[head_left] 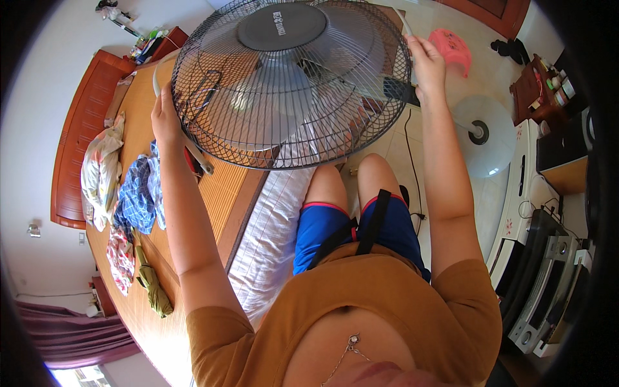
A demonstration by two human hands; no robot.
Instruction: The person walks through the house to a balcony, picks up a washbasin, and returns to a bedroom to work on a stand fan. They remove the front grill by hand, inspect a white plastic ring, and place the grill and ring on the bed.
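Observation:
A dark wire fan cage [351, 145] with a round grey centre cap is held up in front of me. Pale see-through fan blades show behind its wires. On its left rim, my left hand [166, 119] has its fingers closed around the edge. Across from it, my right hand [427, 64] grips the right rim, fingers partly hidden behind. Pale curved strips [157, 77] stick out beside both hands; what they belong to is unclear.
To the left is a bed with a bamboo mat [222, 193], clothes [135, 193] and a folded green umbrella [151, 280]. On the floor to the right are a round fan base [496, 148], a pink plastic stool [451, 48] and a black cable [416, 168]. Electronics [545, 290] line the right side.

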